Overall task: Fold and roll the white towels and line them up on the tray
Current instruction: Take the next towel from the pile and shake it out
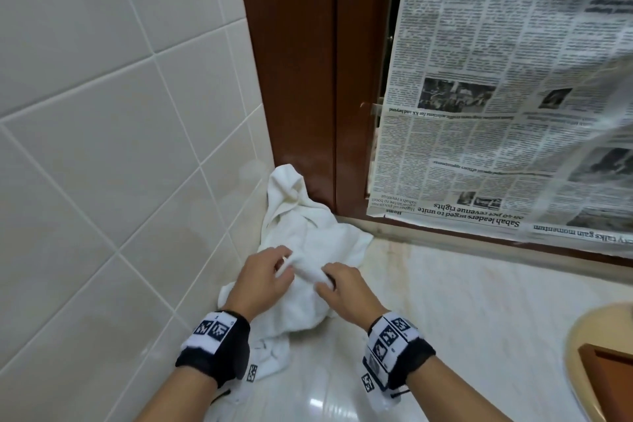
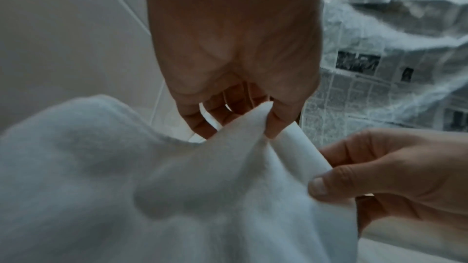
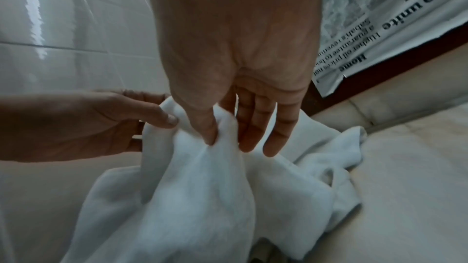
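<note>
Main risk: both hands have the same bunched ridge of the white towel [image 1: 310, 271], not two separate corners. If they lift from here, I'd expect the cloth to come up as a wad, and the fold then starts crooked. The pile in the corner looks like more than one towel, though I can't count them; a lift could drag a second one along.

Second risk: the tray [image 1: 609, 358] is well apart from the towel, only its corner showing at the right frame edge. A loose roll carried that far could unwind.

Third: the newspaper [image 1: 496, 96] hangs just behind and right of the towel. A wide shake-out could catch its lower edge.

Towel location: heaped on the pale counter [image 1: 445, 301], jammed against the tiled wall [image 1: 102, 147] to its left, brown wood frame [image 1: 301, 62] behind it.

Pose:
- left hand [image 1: 263, 279]: over the towel's left side, palm down. In the left wrist view the thumb [image 2: 274, 125] and curled fingers pinch a raised fold.
- right hand [image 1: 346, 291]: just right of the left hand, nearly touching it. Thumb [image 3: 206, 127] and forefinger pinch the same ridge; the other fingers hang straight and hold nothing.

Neither hand is slack; both are grasping towel. Nothing folded or rolled yet.
</note>
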The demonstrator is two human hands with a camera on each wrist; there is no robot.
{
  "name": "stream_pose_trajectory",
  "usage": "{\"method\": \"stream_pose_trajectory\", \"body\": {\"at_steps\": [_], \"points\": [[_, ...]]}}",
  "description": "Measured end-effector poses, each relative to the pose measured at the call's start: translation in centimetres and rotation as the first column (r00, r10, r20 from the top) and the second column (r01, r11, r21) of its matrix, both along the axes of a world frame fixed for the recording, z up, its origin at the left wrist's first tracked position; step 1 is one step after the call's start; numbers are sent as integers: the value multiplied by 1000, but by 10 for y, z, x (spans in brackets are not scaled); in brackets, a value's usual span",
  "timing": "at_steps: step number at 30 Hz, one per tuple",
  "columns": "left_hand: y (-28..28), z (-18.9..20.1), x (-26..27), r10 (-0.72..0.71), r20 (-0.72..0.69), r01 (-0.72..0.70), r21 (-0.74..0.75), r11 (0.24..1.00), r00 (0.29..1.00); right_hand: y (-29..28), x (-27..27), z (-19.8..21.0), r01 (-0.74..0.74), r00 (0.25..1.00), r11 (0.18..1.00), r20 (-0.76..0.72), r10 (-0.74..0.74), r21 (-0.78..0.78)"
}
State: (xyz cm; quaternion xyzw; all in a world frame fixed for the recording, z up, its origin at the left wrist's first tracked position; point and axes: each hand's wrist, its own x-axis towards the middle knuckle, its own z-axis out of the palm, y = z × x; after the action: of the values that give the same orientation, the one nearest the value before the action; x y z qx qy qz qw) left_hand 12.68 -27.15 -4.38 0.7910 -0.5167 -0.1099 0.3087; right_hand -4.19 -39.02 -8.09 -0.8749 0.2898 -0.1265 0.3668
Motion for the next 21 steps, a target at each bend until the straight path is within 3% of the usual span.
{"method": "stream_pose_trajectory", "body": {"at_steps": [6,11,14,17,19,21], "points": [[44,15,-25,-123,-183,113,-59,992,975,30,-28,18,-57,984,991,173,36,118],[69,25,-45,-241,-273,232,-66,970,931,61,-65,37,-71,986,965,166,29,251],[91,34,-61,-268,-366,259,-73,963,891,74,-85,40,-6,975,939,212,-71,343],[114,38,-75,-304,-413,300,-76,951,858,80,-88,24,-7,1000,988,23,4,152],[130,38,-81,-303,-431,299,-80,951,850,94,-87,12,-47,990,989,-124,65,140],[146,36,-85,-291,-446,284,-86,955,846,109,-96,5,37,991,986,-130,-16,165]]}}
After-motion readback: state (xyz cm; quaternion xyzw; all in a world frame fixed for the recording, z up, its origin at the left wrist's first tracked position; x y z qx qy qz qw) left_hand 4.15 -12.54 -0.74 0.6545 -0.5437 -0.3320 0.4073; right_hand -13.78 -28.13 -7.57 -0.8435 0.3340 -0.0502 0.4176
